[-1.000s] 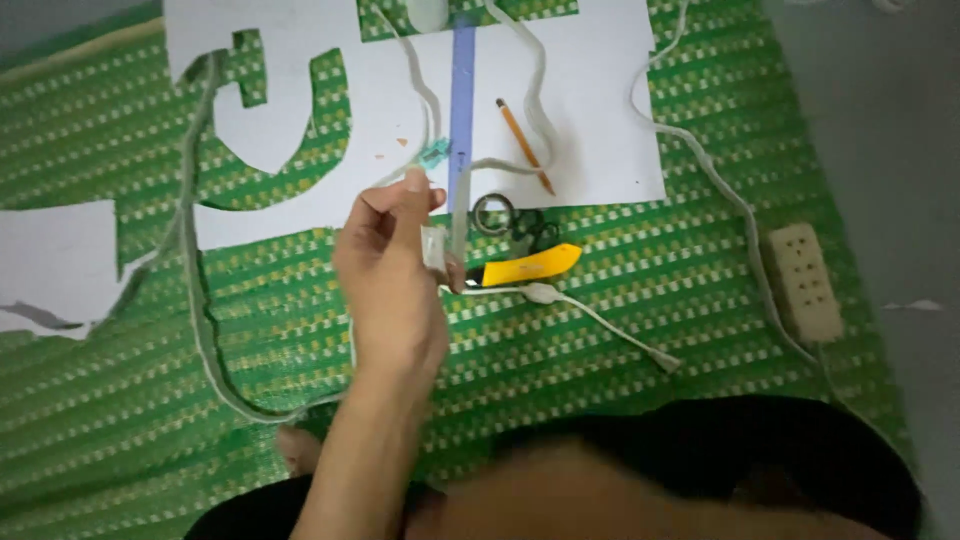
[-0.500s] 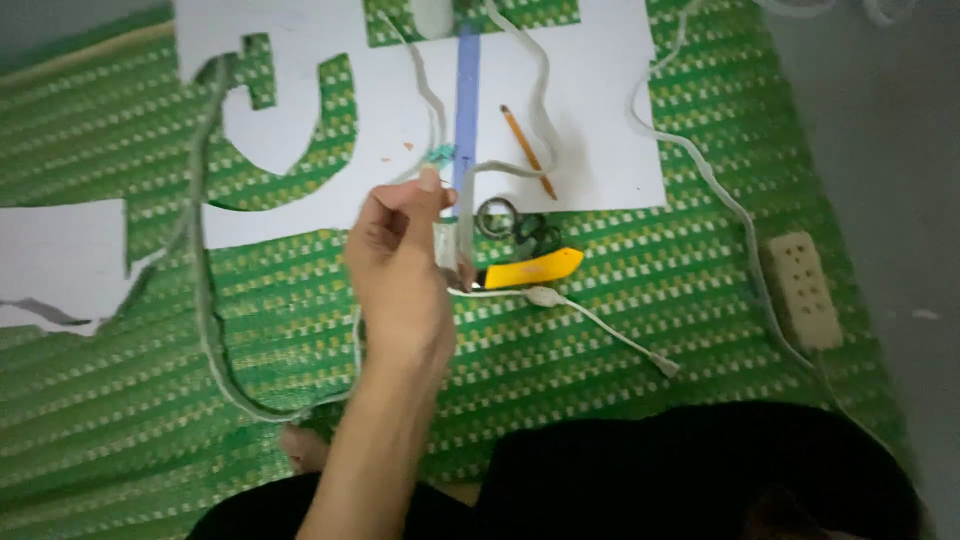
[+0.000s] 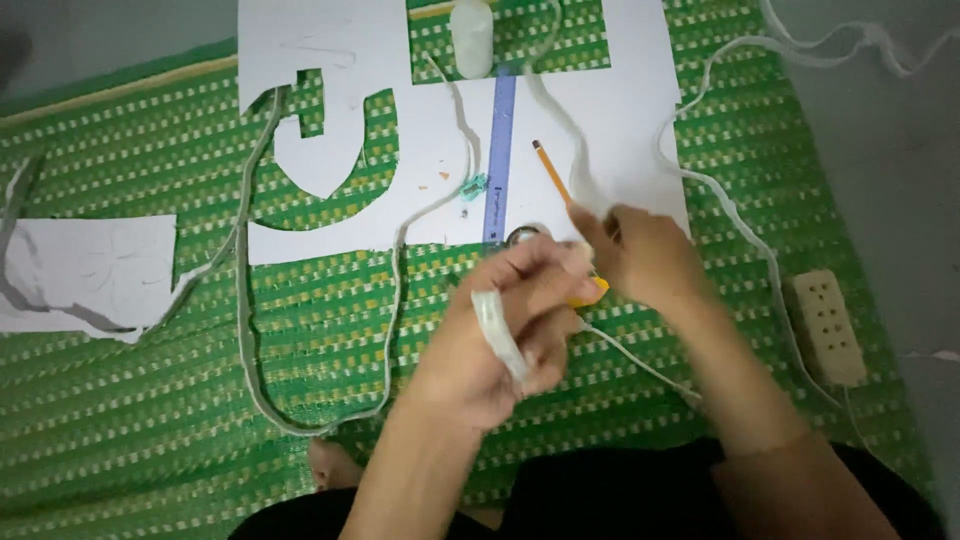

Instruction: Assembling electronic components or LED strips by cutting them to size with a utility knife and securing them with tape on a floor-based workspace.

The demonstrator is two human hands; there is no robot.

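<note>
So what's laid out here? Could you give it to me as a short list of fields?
surface: green woven mat
left hand: holds a pale strip of tape across its fingers
right hand: over a yellow tool, grip unclear
sheet: white paper with shapes cut out
on the sheet: blue ruler, pencil, white bottle
right edge: power strip

mat (image 3: pixel 150 420) under everything | cut sheet (image 3: pixel 610 120) at its far side | ruler (image 3: pixel 499 150) on sheet, pencil (image 3: pixel 552 172) right of it | bottle (image 3: pixel 471 38) behind ruler | socket strip (image 3: pixel 826 326) far right | paper scrap (image 3: pixel 90 270) left
</note>
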